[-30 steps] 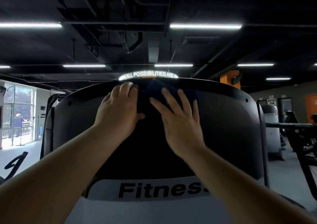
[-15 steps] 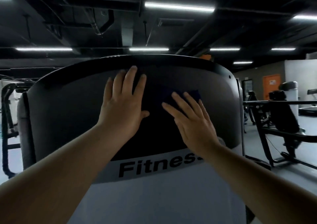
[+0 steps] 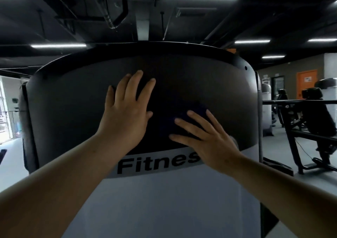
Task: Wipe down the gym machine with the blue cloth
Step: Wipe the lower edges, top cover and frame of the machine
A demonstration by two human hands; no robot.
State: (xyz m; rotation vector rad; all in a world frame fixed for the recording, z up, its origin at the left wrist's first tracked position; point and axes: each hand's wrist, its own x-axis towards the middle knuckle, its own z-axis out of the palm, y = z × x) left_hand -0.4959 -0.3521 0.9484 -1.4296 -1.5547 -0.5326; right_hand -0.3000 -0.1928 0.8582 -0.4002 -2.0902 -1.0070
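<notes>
The gym machine's big rounded shroud (image 3: 73, 110) fills the middle of the head view, dark on top and white below, with black "Fitnes" lettering across a grey band. A dark blue cloth (image 3: 184, 111) lies flat against the dark panel, mostly under my right hand (image 3: 206, 137), whose straight, spread fingers press it to the surface just above the lettering. To the left, my left hand (image 3: 125, 110) rests flat on the dark panel with fingers pointing up, holding nothing.
A black weight machine with a padded seat (image 3: 317, 121) stands to the right on the grey floor. An orange door (image 3: 306, 84) is on the far wall. Bright windows (image 3: 5, 110) lie at the far left. Ceiling light strips run overhead.
My right hand has slid the cloth down the dark panel from near the top edge to just above the lettering. My left hand has moved down from the top rim too.
</notes>
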